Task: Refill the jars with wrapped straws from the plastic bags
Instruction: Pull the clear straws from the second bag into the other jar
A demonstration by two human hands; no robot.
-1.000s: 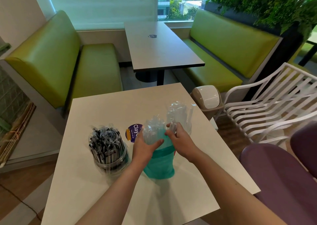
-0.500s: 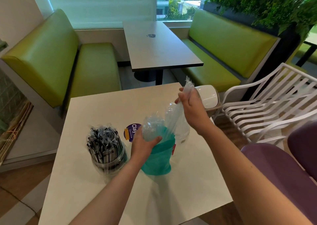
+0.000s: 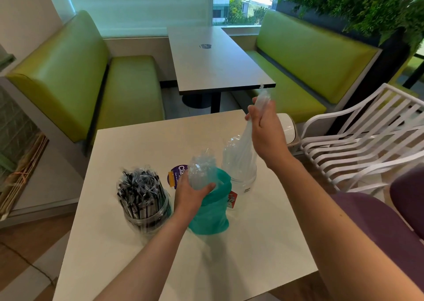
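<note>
Now, on the white table (image 3: 142, 140), a jar (image 3: 146, 215) packed with dark wrapped straws (image 3: 138, 190) stands at nine o'clock. Just beside it, the left hand (image 3: 191, 195) is closed around crumpled clear plastic (image 3: 202, 172) atop a teal bag (image 3: 212, 211). At two o'clock, the right hand (image 3: 266, 128) pinches a clear bag (image 3: 246, 147), stretched up out of a second jar (image 3: 241, 174).

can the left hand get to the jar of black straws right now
Probably not at once: the left hand is gripping the teal bag. The jar stands right beside it, with nothing between.
</note>
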